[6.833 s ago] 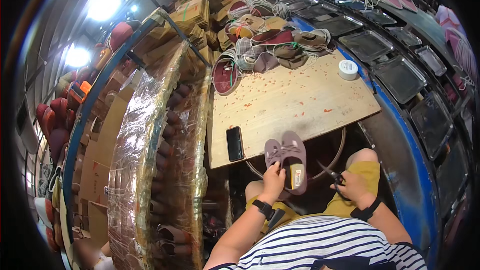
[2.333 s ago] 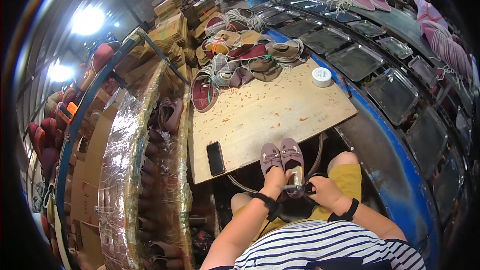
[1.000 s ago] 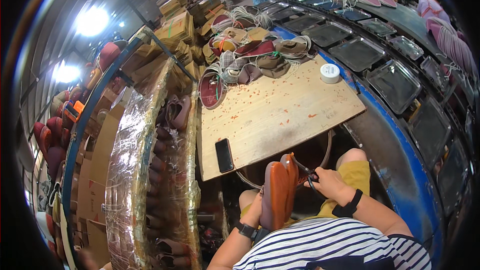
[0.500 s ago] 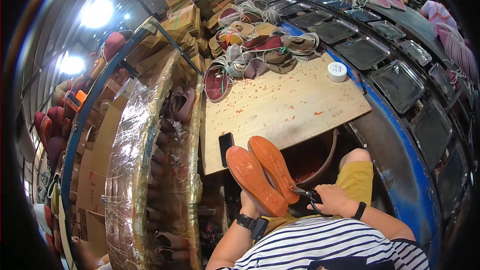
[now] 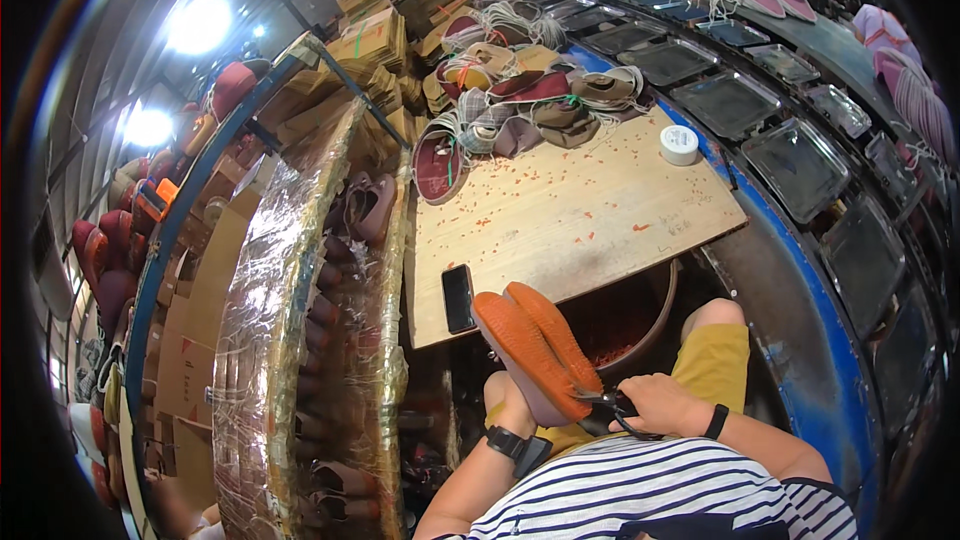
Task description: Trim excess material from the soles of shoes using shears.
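Observation:
My left hand [image 5: 510, 406] holds a pair of slippers [image 5: 532, 345] turned over, their orange ribbed soles facing up, just in front of my chest. My right hand [image 5: 662, 404] grips black scissors [image 5: 612, 408] whose blades touch the heel end of the slippers. Both hands are above my lap, near the front edge of the wooden board [image 5: 560, 215]. A round bin [image 5: 630, 315] with orange scraps sits under the slippers.
A black phone [image 5: 458, 298] lies at the board's near left corner. A roll of white tape [image 5: 679, 144] sits at its far right. A heap of tied slippers [image 5: 520, 100] lies at the far edge. A wrapped rack of slippers [image 5: 300, 340] stands left; dark trays [image 5: 790, 160] curve right.
The slippers were upright with their mauve tops showing; I have flipped them sole-up and drawn them toward me. The scissors now sit at their heel end.

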The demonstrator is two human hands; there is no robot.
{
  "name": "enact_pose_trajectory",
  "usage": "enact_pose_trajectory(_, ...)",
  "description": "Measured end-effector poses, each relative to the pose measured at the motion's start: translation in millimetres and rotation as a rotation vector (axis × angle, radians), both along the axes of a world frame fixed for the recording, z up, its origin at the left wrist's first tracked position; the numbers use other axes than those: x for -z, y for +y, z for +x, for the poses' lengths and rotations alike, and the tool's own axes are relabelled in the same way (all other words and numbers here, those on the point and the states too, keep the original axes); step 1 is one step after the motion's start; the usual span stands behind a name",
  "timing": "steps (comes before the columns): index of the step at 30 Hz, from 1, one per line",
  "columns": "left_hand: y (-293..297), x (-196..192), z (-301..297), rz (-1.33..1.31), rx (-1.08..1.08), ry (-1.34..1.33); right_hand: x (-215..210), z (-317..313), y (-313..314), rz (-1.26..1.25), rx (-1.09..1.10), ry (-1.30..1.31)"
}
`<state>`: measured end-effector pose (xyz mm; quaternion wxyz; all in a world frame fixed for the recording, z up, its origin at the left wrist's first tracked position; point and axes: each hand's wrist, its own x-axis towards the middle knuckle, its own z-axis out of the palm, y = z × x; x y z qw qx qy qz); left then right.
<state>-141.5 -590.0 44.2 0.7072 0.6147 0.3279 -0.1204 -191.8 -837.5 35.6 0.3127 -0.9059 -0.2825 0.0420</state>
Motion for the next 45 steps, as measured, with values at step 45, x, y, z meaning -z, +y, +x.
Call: enact_pose_trajectory(45,130.2,-253.4,199.4,1.932,0.304,-1.399,79.8,2.1,-93.9,-0.259,0.835,-0.199)
